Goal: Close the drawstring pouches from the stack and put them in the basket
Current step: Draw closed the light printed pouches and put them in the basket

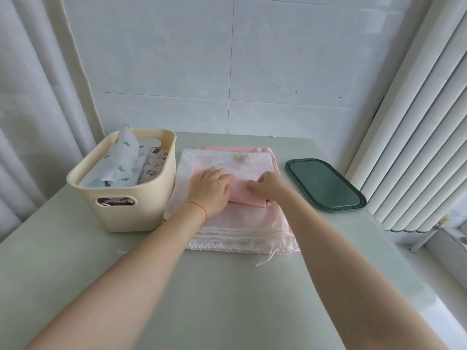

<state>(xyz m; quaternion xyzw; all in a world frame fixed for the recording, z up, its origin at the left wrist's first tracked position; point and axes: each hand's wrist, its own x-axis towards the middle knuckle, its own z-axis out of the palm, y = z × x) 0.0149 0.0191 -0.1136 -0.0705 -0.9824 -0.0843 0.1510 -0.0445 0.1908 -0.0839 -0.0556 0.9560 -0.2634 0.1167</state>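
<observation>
Both forearms reach over the table [227, 299] to the stack of pouches [235, 223] beside the basket [141, 213]. Left hand [211, 189] lies flat, fingers straight, on the pink pouch [242, 192]; right hand [267, 185] pinches its fabric.

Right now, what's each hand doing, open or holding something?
Left hand: open, fingers flat, pressing on the pink pouch atop the stack.
Right hand: fingers curled, pinching that pouch's edge.
</observation>
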